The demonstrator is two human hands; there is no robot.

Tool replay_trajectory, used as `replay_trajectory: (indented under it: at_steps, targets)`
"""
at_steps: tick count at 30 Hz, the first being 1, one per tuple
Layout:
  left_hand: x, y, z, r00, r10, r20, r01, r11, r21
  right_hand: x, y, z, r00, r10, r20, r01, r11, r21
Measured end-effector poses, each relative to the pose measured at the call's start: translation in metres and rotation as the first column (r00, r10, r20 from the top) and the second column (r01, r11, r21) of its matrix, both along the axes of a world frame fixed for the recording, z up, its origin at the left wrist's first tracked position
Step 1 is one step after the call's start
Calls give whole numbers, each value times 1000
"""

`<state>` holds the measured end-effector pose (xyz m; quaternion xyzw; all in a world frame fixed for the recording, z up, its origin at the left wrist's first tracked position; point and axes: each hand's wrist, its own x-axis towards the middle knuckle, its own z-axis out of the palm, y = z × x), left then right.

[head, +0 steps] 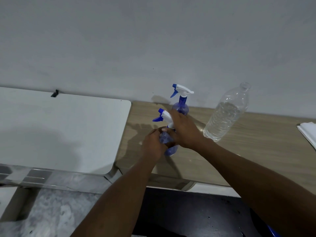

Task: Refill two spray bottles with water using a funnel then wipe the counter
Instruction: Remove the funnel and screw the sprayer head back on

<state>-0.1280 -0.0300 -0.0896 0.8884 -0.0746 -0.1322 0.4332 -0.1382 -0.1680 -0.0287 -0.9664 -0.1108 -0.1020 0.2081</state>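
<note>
A blue spray bottle [171, 149] with a white and blue trigger head stands on the wooden counter [248, 151]. My left hand [153, 144] grips its body from the left. My right hand [184, 130] is wrapped round its neck, just below the trigger head. A second blue spray bottle [181, 103] stands upright behind it by the wall, untouched. A clear plastic water bottle [225, 113], uncapped and mostly full, stands to the right. No funnel is in view.
A white table top [59, 130] adjoins the counter on the left. Folded white paper or cloth [308, 132] lies at the counter's right edge. A grey wall [153, 40] rises right behind the counter. Below the counter edge is dark floor.
</note>
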Motion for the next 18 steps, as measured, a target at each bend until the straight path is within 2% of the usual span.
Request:
replay_trajectory:
  at_steps: [2,5,7,9,12,13,15,18]
  targets:
    - [0,-1,-1,1000,2,-13,-2,1000,2,-1,-1,-1,999,-19,39,20,1000,-21]
    - [-1,-2,1,999,-24,-41,22,999,-32,-4,-3,-3,998,45,50,-46,998,39]
    - [-4,-4,2,999,-36,-31,36,999,-2,-5,-4,-4,1000,18,26,-18,1000,14]
    - [-12,-5,2,1000,17,4,-17,999,-29,-6,-6,-5,999,-10,31,11,1000,-16]
    - [-21,-6,-1,997,70,22,-67,989,-132,-11,-8,-3,998,68,-3,-67,995,72]
    - [-24,-7,-1,998,62,23,-58,991,-120,-13,-9,-1,996,83,-27,-81,993,91]
    - [-29,-11,0,999,50,0,-49,997,-60,-20,-9,0,999,43,-29,-41,997,63]
    - [-45,-16,2,991,119,56,-116,991,-61,-31,-7,0,1000,-27,8,26,999,47]
